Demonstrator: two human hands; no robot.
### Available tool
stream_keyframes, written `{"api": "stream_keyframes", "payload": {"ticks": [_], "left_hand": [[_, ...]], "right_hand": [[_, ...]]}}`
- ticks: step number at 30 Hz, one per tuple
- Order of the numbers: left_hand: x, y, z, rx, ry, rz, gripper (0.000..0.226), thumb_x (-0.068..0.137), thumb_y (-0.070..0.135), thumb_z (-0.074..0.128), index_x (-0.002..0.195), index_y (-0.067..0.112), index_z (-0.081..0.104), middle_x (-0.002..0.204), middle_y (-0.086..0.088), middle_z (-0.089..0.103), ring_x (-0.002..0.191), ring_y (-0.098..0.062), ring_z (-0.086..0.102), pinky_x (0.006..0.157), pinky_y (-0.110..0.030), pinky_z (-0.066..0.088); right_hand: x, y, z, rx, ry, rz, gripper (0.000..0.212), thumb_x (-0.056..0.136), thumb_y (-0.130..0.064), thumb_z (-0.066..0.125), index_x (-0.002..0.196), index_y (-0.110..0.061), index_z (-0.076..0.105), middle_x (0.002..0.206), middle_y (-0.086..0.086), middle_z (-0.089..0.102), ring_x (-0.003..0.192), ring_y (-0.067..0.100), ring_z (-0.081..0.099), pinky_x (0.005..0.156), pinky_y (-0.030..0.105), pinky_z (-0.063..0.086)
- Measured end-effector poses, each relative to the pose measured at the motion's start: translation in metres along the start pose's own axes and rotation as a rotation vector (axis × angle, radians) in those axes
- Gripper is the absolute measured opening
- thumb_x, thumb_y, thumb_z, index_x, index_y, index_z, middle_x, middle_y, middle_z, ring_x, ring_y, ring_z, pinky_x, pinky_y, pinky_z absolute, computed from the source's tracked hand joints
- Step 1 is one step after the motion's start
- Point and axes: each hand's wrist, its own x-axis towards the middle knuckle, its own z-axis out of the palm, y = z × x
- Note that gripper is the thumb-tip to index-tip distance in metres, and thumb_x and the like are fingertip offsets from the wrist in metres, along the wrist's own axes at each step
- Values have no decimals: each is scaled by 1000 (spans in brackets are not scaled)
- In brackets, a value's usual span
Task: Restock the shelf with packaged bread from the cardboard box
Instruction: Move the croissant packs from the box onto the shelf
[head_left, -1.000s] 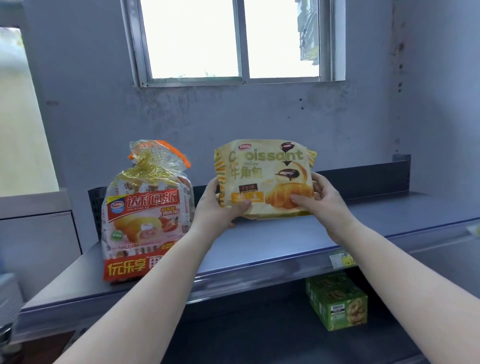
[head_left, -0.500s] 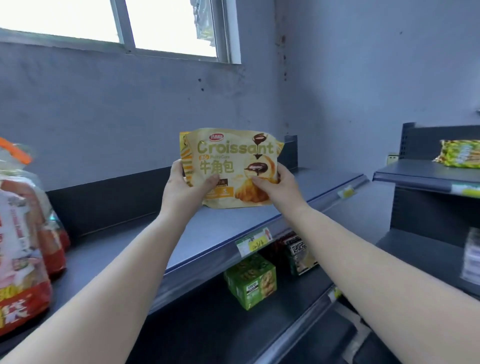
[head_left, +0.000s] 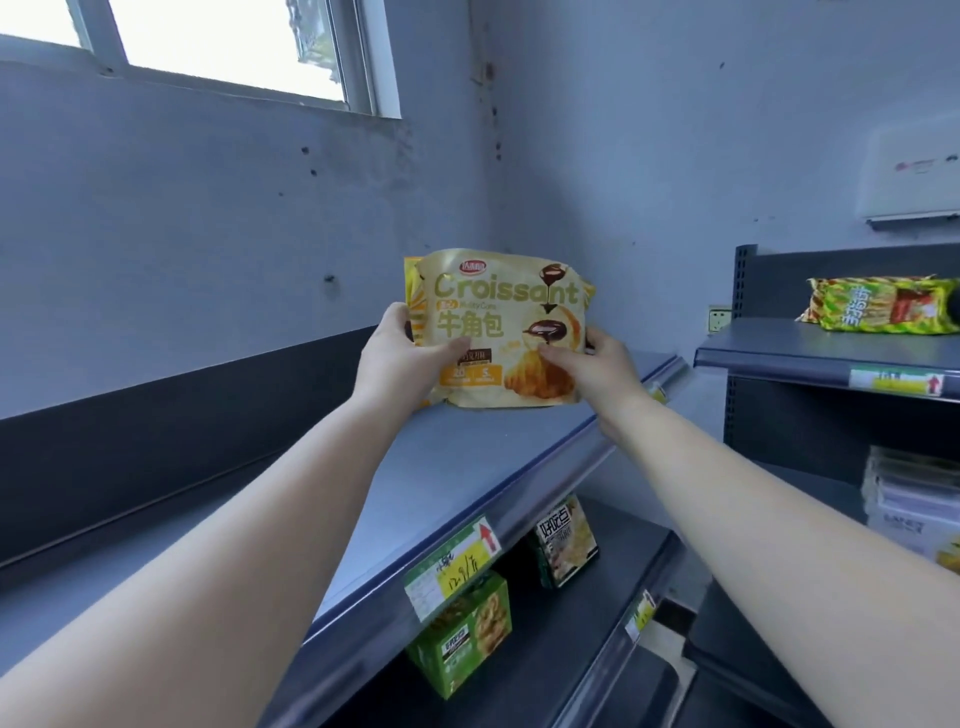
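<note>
I see my 2 hands grasping the croissant bag (head_left: 498, 327) upright on the shelf (head_left: 467, 457): left hand (head_left: 400, 358) and right hand (head_left: 597, 364) thumbs pinch its front.

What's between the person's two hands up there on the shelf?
A yellow croissant bag, seen in the head view. The left hand grips its left edge and the right hand its right, bottom edge at the top shelf.

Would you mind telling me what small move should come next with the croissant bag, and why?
Probably ease both hands off the croissant bag and let it stand. Its bottom edge appears to sit on the top shelf, upright with the label facing out, while the left hand and right hand grip its sides.
</note>
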Motion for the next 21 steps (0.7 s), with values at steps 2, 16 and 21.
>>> {"api": "stream_keyframes", "payload": {"ticks": [2, 16, 21], "left_hand": [[21, -3, 11, 26, -5, -34, 34, 79, 31, 72, 106, 25, 52, 106, 3, 68, 93, -19, 67, 80, -42, 57], [200, -21, 158, 200, 157, -217, 33, 83, 27, 68, 108, 21, 48, 115, -1, 63, 103, -23, 63, 84, -49, 55], [254, -37, 197, 298, 215, -316, 36, 85, 28, 65, 117, 19, 51, 112, 2, 60, 104, -23, 61, 81, -44, 56]], "right_hand": [[24, 10, -2, 9, 2, 8, 23, 82, -6, 68, 102, -14, 60, 102, 6, 65, 97, 22, 63, 88, 36, 52], [296, 92, -64, -24, -302, 84, 39, 80, -1, 69, 116, 0, 53, 116, 16, 63, 100, 28, 63, 80, 36, 53], [382, 118, -66, -169, -419, 96, 56, 71, -7, 78, 119, 0, 52, 117, 15, 63, 104, 29, 63, 87, 42, 54]]}}
